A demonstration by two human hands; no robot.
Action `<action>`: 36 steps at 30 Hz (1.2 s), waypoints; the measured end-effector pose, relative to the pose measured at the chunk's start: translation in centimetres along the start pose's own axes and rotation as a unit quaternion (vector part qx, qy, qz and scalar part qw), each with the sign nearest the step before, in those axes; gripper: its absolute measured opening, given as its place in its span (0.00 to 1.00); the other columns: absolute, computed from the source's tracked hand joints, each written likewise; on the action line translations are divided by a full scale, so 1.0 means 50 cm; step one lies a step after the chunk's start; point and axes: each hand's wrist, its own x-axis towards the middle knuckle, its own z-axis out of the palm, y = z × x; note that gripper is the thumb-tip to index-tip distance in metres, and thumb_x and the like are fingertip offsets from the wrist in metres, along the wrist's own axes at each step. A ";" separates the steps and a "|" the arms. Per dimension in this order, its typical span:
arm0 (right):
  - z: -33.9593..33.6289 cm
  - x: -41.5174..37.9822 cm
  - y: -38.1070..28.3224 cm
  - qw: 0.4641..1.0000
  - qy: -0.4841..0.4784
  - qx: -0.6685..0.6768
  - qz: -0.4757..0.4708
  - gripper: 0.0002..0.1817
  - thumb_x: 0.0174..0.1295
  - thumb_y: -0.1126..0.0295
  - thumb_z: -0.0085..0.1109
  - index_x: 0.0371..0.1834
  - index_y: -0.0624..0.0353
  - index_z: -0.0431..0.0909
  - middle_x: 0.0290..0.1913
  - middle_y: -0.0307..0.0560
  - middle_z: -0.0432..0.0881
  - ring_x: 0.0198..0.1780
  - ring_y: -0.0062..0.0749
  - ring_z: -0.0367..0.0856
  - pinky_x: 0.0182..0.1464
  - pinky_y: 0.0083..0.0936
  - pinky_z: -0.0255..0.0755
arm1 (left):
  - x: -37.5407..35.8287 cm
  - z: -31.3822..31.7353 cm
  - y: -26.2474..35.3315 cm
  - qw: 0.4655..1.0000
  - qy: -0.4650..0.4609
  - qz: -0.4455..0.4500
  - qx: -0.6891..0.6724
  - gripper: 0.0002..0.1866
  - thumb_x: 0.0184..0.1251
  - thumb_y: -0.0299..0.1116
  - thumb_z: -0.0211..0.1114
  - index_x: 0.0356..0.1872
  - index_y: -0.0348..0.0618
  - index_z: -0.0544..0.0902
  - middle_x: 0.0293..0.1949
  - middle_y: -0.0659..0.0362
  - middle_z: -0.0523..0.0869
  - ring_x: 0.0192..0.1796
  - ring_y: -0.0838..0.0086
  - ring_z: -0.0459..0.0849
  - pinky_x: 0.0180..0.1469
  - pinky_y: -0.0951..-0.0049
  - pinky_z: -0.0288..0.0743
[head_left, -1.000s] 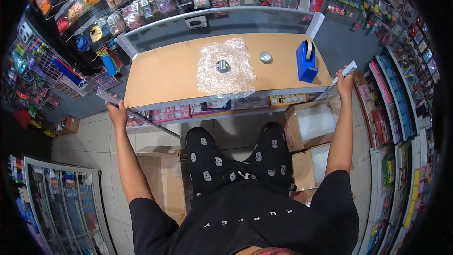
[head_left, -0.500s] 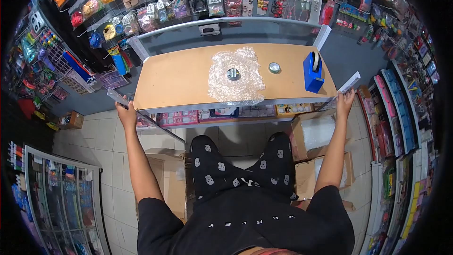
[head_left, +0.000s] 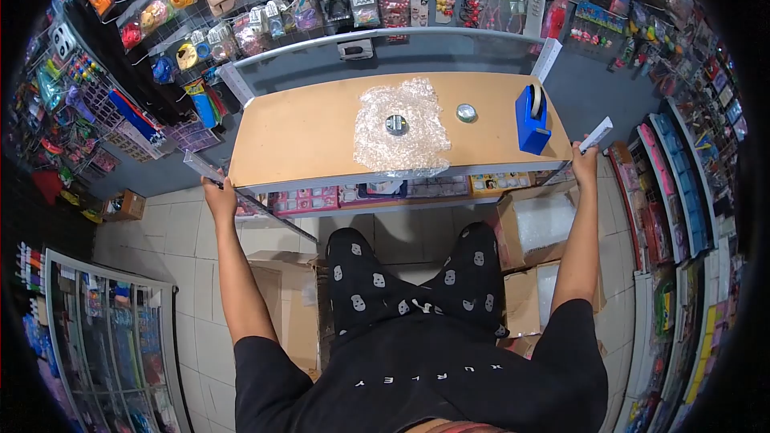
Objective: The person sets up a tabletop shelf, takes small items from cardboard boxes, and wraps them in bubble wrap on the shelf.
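Note:
My left hand (head_left: 219, 199) is closed around the left front metal post (head_left: 203, 166) of a shelf unit, just beside its wooden top (head_left: 297, 130). At the opposite front corner my right hand (head_left: 585, 167) grips the right front metal post (head_left: 597, 135). Between the hands, a piece of bubble wrap (head_left: 377, 148) lies on the wooden top with a small round tin-like item (head_left: 395, 124) resting on it. Another small round item (head_left: 466, 113) sits to its right. A blue tape dispenser (head_left: 530, 132) with a roll stands near the right end.
Packaged goods (head_left: 337, 4) hang on a wire grid behind the unit. Boxed small items (head_left: 305, 199) fill the shelf below the top. Cardboard boxes (head_left: 525, 305) stand on the tiled floor (head_left: 204, 297) by my legs. Stocked racks (head_left: 112, 329) flank both sides.
My right hand has shifted slightly left and down along its post, its fingers now less visible on the outer side. My left hand stays at its post; the items on top have not moved.

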 end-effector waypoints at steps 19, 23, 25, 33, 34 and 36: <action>-0.009 -0.028 -0.024 1.000 -0.001 -0.001 0.024 0.28 0.71 0.72 0.56 0.72 0.66 0.62 0.64 0.59 0.79 0.67 0.48 0.79 0.71 0.40 0.69 | 0.000 -0.017 0.016 0.999 -0.029 0.017 0.030 0.30 0.71 0.25 0.66 0.72 0.32 0.67 0.61 0.45 0.85 0.63 0.55 0.86 0.67 0.61 0.76; 0.001 -0.037 -0.010 0.999 0.017 0.048 0.002 0.33 0.71 0.69 0.62 0.76 0.63 0.60 0.64 0.56 0.80 0.65 0.44 0.80 0.70 0.37 0.70 | -0.004 -0.014 0.008 1.000 -0.023 -0.006 -0.014 0.35 0.72 0.29 0.69 0.74 0.32 0.63 0.65 0.43 0.82 0.67 0.53 0.82 0.70 0.60 0.73; 0.017 -0.045 0.001 0.996 0.074 0.037 -0.019 0.34 0.71 0.67 0.65 0.76 0.63 0.61 0.63 0.54 0.81 0.65 0.42 0.80 0.68 0.36 0.71 | -0.004 -0.004 -0.002 0.998 -0.002 -0.026 -0.063 0.38 0.71 0.32 0.71 0.76 0.33 0.60 0.69 0.41 0.77 0.70 0.52 0.79 0.72 0.58 0.71; 0.160 -0.243 -0.213 0.956 0.210 0.126 -0.160 0.13 0.67 0.73 0.66 0.52 0.60 0.75 0.45 0.41 0.79 0.42 0.26 0.75 0.47 0.27 0.74 | -0.129 0.120 0.206 0.964 0.212 0.114 -0.111 0.31 0.71 0.32 0.71 0.67 0.28 0.68 0.62 0.44 0.76 0.67 0.55 0.77 0.74 0.60 0.67; 0.193 -0.257 -0.259 0.962 0.150 0.129 -0.190 0.09 0.64 0.75 0.66 0.46 0.60 0.78 0.42 0.43 0.79 0.41 0.29 0.76 0.46 0.27 0.73 | -0.153 0.150 0.243 0.976 0.113 0.155 -0.102 0.26 0.71 0.30 0.70 0.64 0.28 0.71 0.61 0.45 0.77 0.66 0.57 0.77 0.74 0.61 0.67; 0.238 -0.258 -0.357 0.960 0.032 0.128 -0.248 0.07 0.59 0.75 0.68 0.39 0.61 0.81 0.41 0.50 0.79 0.40 0.41 0.78 0.47 0.31 0.75 | -0.191 0.216 0.340 0.957 -0.082 0.188 -0.203 0.19 0.69 0.28 0.71 0.57 0.33 0.79 0.58 0.50 0.82 0.64 0.62 0.81 0.70 0.63 0.72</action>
